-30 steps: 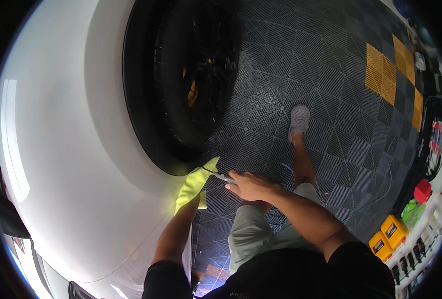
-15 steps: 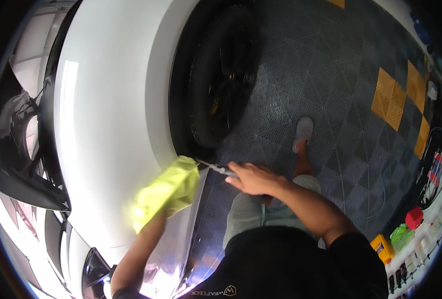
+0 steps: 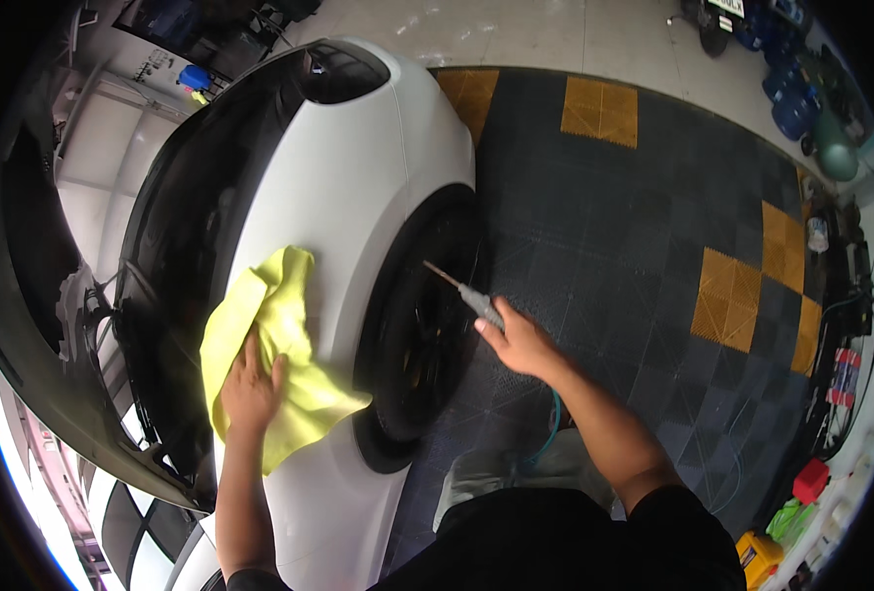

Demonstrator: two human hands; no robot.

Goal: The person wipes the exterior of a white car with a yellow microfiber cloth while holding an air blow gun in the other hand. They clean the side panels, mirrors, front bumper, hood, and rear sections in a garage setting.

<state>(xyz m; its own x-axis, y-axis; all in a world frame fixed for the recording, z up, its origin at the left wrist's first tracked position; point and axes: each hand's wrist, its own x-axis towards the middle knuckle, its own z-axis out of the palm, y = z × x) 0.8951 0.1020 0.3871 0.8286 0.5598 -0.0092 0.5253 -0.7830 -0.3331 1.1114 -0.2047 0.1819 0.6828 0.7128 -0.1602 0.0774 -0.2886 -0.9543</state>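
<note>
A white car point(image 3: 358, 148) stands along my left side, its dark wheel point(image 3: 422, 340) facing the floor area on the right. My left hand point(image 3: 250, 389) grips a bright yellow cloth point(image 3: 284, 330), which is spread over the white panel above the wheel arch. Some of the fingers are hidden in the cloth's folds. In my right hand point(image 3: 521, 345) is a grey air blow gun point(image 3: 476, 301) with a long thin nozzle. Its tip points up and left, over the wheel. From below that hand, a blue-green hose point(image 3: 552, 424) runs down toward my legs.
Dark grey floor tiles point(image 3: 604, 246) with orange ones point(image 3: 727, 298) lie to the right. Along the right wall are a red container point(image 3: 810, 480), a yellow jug point(image 3: 757, 559) and several bottles. Blue water jugs point(image 3: 789, 103) and a green tank point(image 3: 836, 153) stand at far right.
My view now takes in more of the car's far end. The cloth has gone from bunched over my left hand to spread on the panel. The blow gun has moved up beside the wheel.
</note>
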